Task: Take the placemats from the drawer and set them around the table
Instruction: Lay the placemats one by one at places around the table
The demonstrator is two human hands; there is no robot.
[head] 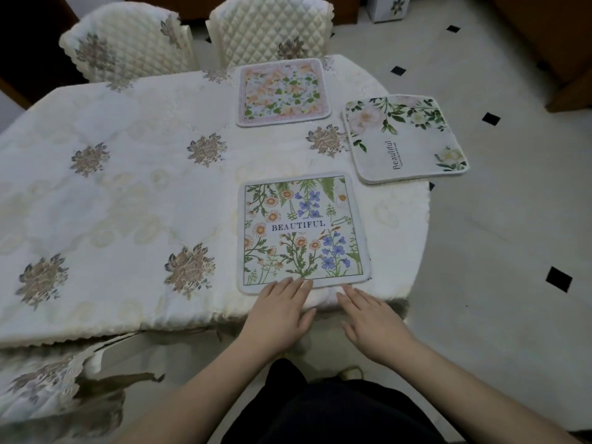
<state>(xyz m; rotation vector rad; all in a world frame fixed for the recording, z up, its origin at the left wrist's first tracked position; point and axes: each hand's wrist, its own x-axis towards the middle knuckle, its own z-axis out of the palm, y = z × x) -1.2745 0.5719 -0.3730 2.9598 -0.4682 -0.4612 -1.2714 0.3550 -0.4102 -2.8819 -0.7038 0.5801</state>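
Both hands (323,315) flat, fingers straight, seemingly pressing.

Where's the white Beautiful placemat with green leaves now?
Head view, right side: the white placemat overhangs the table's right edge, beside the pink floral placemat.

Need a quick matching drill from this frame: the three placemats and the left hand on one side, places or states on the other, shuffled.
Things:
1. wildflower placemat
2. peach-flower placemat
3. white-rose placemat
4. left hand

Places or states:
A. overhangs the table's right edge
B. fingers flat, tips on a mat's near border
C. far side, before a quilted chair
D. nearest the person, printed BEAUTIFUL

Pairs: 1-D, 2-C, 3-A, 4-B
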